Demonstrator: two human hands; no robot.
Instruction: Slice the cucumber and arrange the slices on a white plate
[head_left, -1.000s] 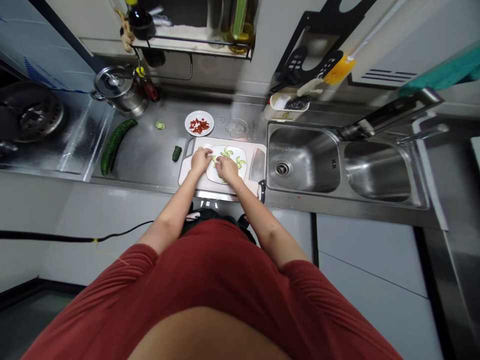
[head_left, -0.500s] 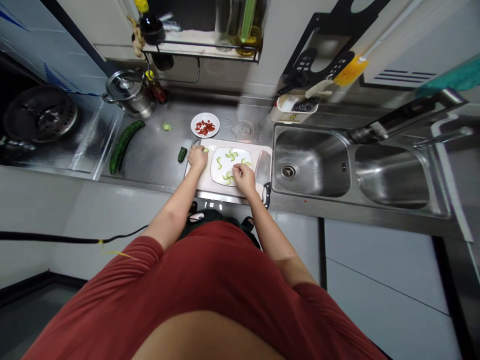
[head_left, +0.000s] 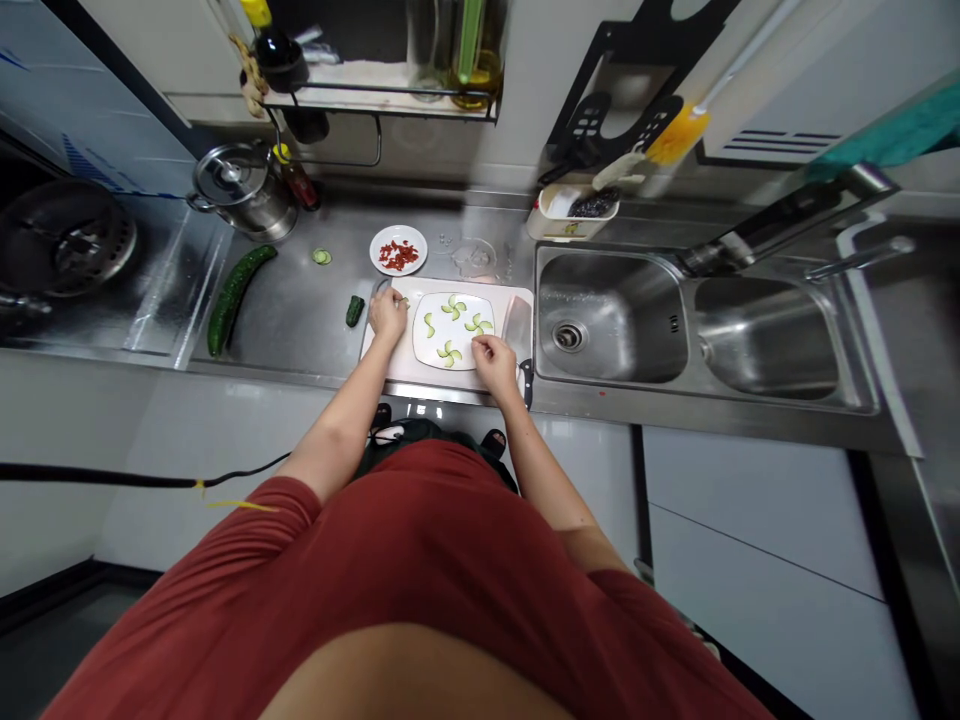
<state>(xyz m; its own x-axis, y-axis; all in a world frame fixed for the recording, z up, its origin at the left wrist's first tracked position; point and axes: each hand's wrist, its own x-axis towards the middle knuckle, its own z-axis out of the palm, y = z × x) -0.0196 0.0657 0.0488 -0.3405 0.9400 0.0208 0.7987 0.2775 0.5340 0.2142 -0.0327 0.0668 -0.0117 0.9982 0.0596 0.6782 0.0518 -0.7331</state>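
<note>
A white plate lies on a pale cutting board, with green cucumber slices set on it in several pinwheel shapes and a smaller curved group at its left. My left hand is over the board's left end, fingertips pinched at a small green piece. At the plate's lower right edge is my right hand, its fingers closed; what they hold, if anything, is too small to name. A cleaver rests on the board to the right of the plate, its black handle toward the front edge.
A dish of chopped red pieces stands behind the board. Left are a cucumber stub, slices, a long cucumber and a steel pot. Right lies a double sink; a rack hangs above.
The whole view has shifted slightly. My right hand has moved a little away from the lower pinwheel, toward the plate's right edge. My left hand stays at the board's left end.
</note>
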